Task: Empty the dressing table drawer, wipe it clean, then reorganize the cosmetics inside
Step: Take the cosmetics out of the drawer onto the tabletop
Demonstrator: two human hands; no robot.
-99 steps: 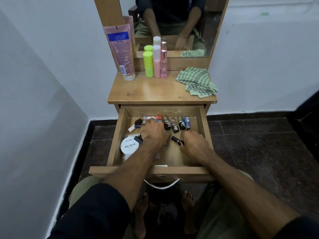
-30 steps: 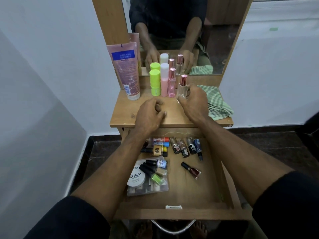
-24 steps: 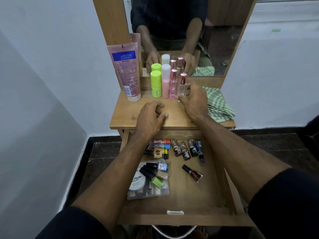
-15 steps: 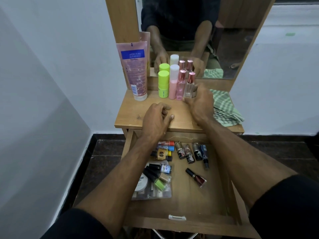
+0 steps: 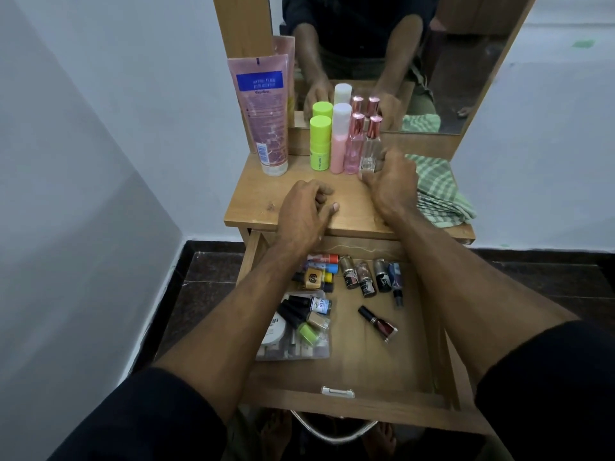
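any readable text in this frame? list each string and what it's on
"Vaseline", blurred and only roughly legible: pink tube, under its blue panel.
Blue panel lines and barcode on the tube: too blurred to read.
"NIV...": small blue-capped bottle in the drawer.
"...ISH": white round lid, the rest hidden by the left arm.
Labels on the small bottles in the back row: too small to read.

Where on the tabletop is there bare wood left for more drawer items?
Bare tabletop lies in front of the pink tube and green stick, left of the left hand. Another patch lies between the two hands. The back edge is crowded with bottles; the checked cloth covers the right end by the right hand.
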